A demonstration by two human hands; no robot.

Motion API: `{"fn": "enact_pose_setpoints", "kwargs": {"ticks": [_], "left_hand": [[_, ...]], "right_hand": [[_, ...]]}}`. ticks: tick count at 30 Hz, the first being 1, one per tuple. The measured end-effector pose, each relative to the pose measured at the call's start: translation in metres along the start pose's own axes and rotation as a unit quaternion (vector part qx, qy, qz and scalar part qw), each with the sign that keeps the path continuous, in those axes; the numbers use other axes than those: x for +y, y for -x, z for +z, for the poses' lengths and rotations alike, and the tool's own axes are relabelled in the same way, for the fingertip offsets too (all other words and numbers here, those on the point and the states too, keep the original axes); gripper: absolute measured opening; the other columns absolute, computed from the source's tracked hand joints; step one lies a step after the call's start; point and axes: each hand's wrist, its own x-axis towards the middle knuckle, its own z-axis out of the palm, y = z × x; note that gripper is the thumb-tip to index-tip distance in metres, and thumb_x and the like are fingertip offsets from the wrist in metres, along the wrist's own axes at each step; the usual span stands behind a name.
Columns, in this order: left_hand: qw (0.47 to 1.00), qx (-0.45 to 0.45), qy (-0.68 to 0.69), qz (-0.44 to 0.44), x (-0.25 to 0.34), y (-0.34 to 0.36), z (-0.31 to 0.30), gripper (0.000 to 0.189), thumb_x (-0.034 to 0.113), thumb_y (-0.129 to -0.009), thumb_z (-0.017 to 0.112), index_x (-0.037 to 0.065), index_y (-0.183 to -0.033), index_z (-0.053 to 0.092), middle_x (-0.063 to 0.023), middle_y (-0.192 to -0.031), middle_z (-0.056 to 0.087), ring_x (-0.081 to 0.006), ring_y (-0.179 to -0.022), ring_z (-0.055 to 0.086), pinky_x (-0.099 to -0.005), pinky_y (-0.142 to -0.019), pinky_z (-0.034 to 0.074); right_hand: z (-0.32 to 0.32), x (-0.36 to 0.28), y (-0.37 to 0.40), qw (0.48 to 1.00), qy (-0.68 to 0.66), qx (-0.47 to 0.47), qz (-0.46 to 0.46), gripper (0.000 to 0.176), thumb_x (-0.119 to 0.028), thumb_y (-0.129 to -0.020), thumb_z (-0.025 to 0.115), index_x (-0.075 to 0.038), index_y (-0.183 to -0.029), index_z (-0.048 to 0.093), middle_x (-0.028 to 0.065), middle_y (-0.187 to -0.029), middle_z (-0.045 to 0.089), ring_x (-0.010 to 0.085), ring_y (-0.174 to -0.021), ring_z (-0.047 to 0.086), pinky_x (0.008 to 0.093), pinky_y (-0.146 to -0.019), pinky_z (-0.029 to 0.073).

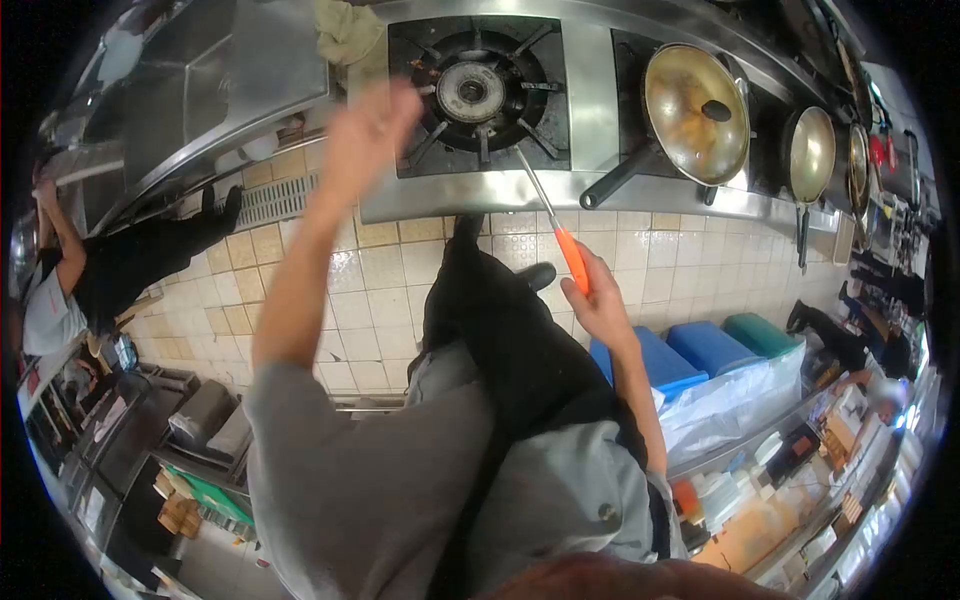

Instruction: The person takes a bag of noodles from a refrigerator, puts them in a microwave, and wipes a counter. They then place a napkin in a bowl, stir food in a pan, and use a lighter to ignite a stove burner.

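Observation:
My right hand [600,305] is wrapped round the orange handle of a long-necked gas lighter [568,250]. The lighter's thin metal neck points up and left, its tip at the front edge of the gas burner [470,92]. That burner has a round black ring with metal arms and a pale centre cap; no pan stands on it. Smeared by motion, my left hand [372,135] is over the left side of the stove, beside the burner. Its fingers are too blurred to read.
Right of the burner sits a wok [697,115] with a black handle; another pan [808,155] stands beyond it. A cloth [348,32] lies at the back left. Blue bins [655,362] stand at my right. One person [65,270] is at far left, others at far right.

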Motion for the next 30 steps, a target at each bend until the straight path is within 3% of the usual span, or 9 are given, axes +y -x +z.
{"fn": "enact_pose_setpoints", "kwargs": {"ticks": [2, 4, 7, 11, 14, 17, 24, 26, 30], "left_hand": [[0.973, -0.212, 0.084, 0.027, -0.028, 0.069, 0.041, 0.018, 0.021, -0.094, 0.064, 0.006, -0.100, 0.073, -0.0101, -0.088, 0.073, -0.0238, -0.082, 0.070, -0.0376, -0.079, 0.055], [0.938, -0.338, 0.066, -0.050, -0.056, 0.126, 0.096, 0.021, 0.023, -0.092, 0.064, 0.004, -0.090, 0.072, -0.0150, -0.086, 0.071, -0.0313, -0.083, 0.070, -0.0406, -0.075, 0.053], [0.924, -0.322, 0.148, -0.146, -0.120, 0.174, 0.193, 0.024, 0.024, -0.091, 0.065, 0.001, -0.095, 0.071, -0.0217, -0.096, 0.070, -0.0358, -0.089, 0.069, -0.0412, -0.077, 0.053], [0.858, -0.210, 0.294, -0.364, -0.095, 0.149, 0.256, 0.046, 0.041, -0.087, 0.074, 0.007, -0.118, 0.072, -0.0101, -0.112, 0.073, -0.0262, -0.103, 0.067, -0.0374, -0.091, 0.052], [0.896, -0.182, 0.243, -0.324, -0.058, 0.124, 0.263, 0.059, 0.048, -0.085, 0.075, 0.012, -0.132, 0.065, -0.0084, -0.129, 0.067, -0.0264, -0.118, 0.061, -0.0372, -0.103, 0.046], [0.967, -0.066, 0.093, -0.228, -0.099, 0.142, 0.339, 0.045, 0.041, -0.093, 0.063, 0.007, -0.124, 0.064, -0.0127, -0.120, 0.068, -0.0307, -0.114, 0.063, -0.0446, -0.100, 0.047], [0.969, -0.090, 0.077, -0.216, -0.123, 0.139, 0.349, 0.040, 0.032, -0.094, 0.062, 0.008, -0.126, 0.062, -0.0120, -0.117, 0.067, -0.0280, -0.108, 0.063, -0.0438, -0.092, 0.049], [0.822, -0.256, 0.293, -0.417, -0.131, 0.133, 0.342, 0.033, 0.018, -0.090, 0.063, 0.006, -0.121, 0.065, -0.0097, -0.108, 0.067, -0.0225, -0.095, 0.061, -0.0426, -0.082, 0.050], [0.814, -0.284, 0.275, -0.426, -0.141, 0.143, 0.346, 0.030, 0.013, -0.088, 0.063, 0.006, -0.117, 0.066, -0.0081, -0.102, 0.065, -0.0188, -0.088, 0.057, -0.0405, -0.074, 0.049]], "right_hand": [[0.009, 0.001, -0.020, 0.998, 0.055, 0.001, -0.028, 0.065, -0.007, -0.092, 0.062, -0.010, -0.152, 0.038, 0.0215, -0.123, 0.057, 0.0388, -0.112, 0.057, 0.0423, -0.098, 0.047], [0.016, 0.011, -0.036, 0.997, 0.078, -0.004, 0.001, 0.065, -0.007, -0.091, 0.061, -0.010, -0.152, 0.038, 0.0225, -0.120, 0.057, 0.0413, -0.112, 0.057, 0.0444, -0.096, 0.048], [0.027, 0.026, -0.054, 0.992, 0.122, -0.025, 0.009, 0.067, -0.007, -0.090, 0.059, -0.012, -0.153, 0.036, 0.0248, -0.117, 0.057, 0.0463, -0.109, 0.058, 0.0496, -0.091, 0.050], [0.035, 0.037, -0.067, 0.977, 0.197, -0.073, 0.025, 0.074, -0.007, -0.088, 0.058, -0.015, -0.156, 0.029, 0.0273, -0.115, 0.058, 0.0502, -0.093, 0.063, 0.0563, -0.080, 0.054], [0.036, 0.029, -0.073, 0.966, 0.231, -0.090, 0.074, 0.075, -0.006, -0.087, 0.059, -0.012, -0.155, 0.030, 0.0301, -0.117, 0.059, 0.0501, -0.095, 0.063, 0.0534, -0.083, 0.053], [0.041, 0.034, -0.078, 0.965, 0.251, -0.057, 0.046, 0.074, -0.005, -0.086, 0.058, -0.011, -0.154, 0.030, 0.0312, -0.112, 0.061, 0.0510, -0.090, 0.064, 0.0548, -0.080, 0.053], [0.050, 0.029, -0.096, 0.957, 0.282, -0.039, 0.051, 0.073, -0.003, -0.084, 0.059, -0.011, -0.152, 0.032, 0.0324, -0.105, 0.063, 0.0509, -0.087, 0.064, 0.0562, -0.078, 0.053], [0.050, 0.026, -0.098, 0.947, 0.307, -0.050, 0.077, 0.073, -0.002, -0.082, 0.060, -0.010, -0.150, 0.033, 0.0324, -0.098, 0.065, 0.0506, -0.086, 0.064, 0.0567, -0.077, 0.053], [0.049, 0.016, -0.106, 0.945, 0.310, -0.058, 0.091, 0.069, -0.002, -0.081, 0.061, -0.008, -0.146, 0.035, 0.0320, -0.092, 0.066, 0.0507, -0.084, 0.065, 0.0577, -0.076, 0.053]]}}
